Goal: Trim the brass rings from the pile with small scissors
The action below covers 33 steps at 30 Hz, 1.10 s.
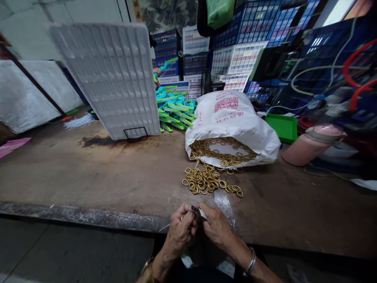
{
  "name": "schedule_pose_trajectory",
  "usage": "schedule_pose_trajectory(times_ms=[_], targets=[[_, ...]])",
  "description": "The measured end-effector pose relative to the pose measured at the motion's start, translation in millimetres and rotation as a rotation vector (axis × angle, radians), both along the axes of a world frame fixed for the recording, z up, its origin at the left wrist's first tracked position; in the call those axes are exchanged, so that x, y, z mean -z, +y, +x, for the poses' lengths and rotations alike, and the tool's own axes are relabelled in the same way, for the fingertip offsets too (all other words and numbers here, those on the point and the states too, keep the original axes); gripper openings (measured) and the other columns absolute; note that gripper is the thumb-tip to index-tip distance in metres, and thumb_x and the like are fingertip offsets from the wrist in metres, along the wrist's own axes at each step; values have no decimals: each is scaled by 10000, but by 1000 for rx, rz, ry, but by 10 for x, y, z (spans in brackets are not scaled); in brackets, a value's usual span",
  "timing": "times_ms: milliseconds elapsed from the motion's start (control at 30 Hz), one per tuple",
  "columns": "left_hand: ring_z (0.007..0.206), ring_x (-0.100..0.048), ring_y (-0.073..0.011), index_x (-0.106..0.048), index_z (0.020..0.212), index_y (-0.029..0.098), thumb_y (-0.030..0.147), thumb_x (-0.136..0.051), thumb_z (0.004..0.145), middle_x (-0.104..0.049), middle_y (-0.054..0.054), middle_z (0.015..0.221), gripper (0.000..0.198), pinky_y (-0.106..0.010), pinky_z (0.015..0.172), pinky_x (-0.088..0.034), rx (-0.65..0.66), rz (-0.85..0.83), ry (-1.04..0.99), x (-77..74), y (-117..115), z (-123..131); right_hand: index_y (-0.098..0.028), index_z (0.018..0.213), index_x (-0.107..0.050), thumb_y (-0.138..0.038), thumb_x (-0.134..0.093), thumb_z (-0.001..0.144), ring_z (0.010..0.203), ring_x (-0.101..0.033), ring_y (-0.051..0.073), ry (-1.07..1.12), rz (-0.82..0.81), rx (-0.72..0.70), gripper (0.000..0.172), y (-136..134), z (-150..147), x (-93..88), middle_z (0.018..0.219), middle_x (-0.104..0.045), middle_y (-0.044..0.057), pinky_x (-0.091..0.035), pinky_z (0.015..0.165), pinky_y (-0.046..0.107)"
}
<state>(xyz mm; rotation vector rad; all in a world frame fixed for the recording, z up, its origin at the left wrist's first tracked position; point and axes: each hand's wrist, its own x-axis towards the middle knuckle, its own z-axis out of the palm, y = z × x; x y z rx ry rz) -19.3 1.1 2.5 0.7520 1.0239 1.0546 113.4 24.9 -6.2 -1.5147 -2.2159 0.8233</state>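
Step in hand looks like close handwork on one small piece at bottom centre: left hand (181, 228) curled tight with a gold glint at the fingers, probably a ring (182, 216); right hand (218, 226) pinching a white tool (203, 214), its dark tip at the left thumb. Can't tell if the tip touches the ring. Next move calls for a firm left pinch and a small, controlled right-hand motion, tip kept off the thumb. Loose rings (203, 181) sit at centre, just beyond the hands; more in the open bag (229, 110) above them. White panel (112, 78) upper left hides part of the back; green-blue pile (175, 110) right of it. Pink bottle (312, 145) at right, well apart. Nothing blocks hands to pile of rings.
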Motion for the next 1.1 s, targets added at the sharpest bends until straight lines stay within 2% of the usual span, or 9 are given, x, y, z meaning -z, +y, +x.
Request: schedule_pose_trajectory(times_ms=[233,433,533,600,700,800,933,1033,1100], targets=[[362,-325,-27,-400,648,178,526,-572,661,-413,75,465,389,-152,366,-220,-12,-3,10,-33,1,-13,-184,773,-477,-20,-342,554,615,-514,131,-17,-29,-49,305,-10,-8,-55,669,-572,13,-307,572,212],[364,-321,-31,-395,631,175,505,-531,712,-406,70,458,366,-165,375,-226,-10,69,41,44,-17,-33,-177,794,-503,-23,-363,558,609,-523,133,-111,-27,-73,315,-5,-10,-82,674,-592,21,-293,553,217],[365,-314,-31,-395,623,175,484,-492,752,-396,67,461,349,-165,375,-230,20,78,58,-42,-112,-35,-172,809,-516,-43,-375,610,611,-527,138,-214,5,-28,276,23,37,-13,671,-593,27,-274,542,228],[358,-321,-33,-405,621,174,471,-489,757,-418,58,462,338,-165,369,-236,110,98,57,-156,-212,-31,-172,825,-524,-57,-373,645,599,-523,139,-266,43,41,262,59,97,38,661,-590,27,-260,536,235],[354,-359,-44,-444,645,169,468,-524,725,-461,43,465,320,-166,354,-240,393,84,17,-233,-350,-27,-175,827,-523,-51,-377,646,588,-512,138,-306,115,154,263,152,218,40,646,-582,23,-247,532,241],[350,-362,-39,-468,691,170,410,-547,712,-468,59,461,253,-156,357,-225,537,-95,39,-8,-416,-29,-177,804,-509,-33,-378,642,629,-510,137,-318,229,255,253,293,347,-67,667,-573,21,-257,551,237],[316,-360,-44,-505,609,162,358,-576,675,-501,55,438,218,-166,325,-177,535,-314,192,639,-428,-43,-185,870,-510,-117,-405,744,679,-518,135,-421,315,372,178,500,509,-187,837,-565,41,-268,554,238],[293,-342,-57,-531,470,116,327,-575,698,-455,16,343,314,-187,315,-142,339,-537,238,1051,-424,-11,-203,904,-507,-236,-398,810,643,-532,132,-552,265,410,147,614,592,-155,893,-538,44,-258,516,245],[299,-329,-56,-528,459,97,294,-521,757,-432,14,346,358,-186,315,-171,260,-587,213,1198,-415,37,-205,911,-506,-282,-381,828,629,-542,135,-607,236,405,169,665,616,-96,890,-528,45,-261,505,246]])
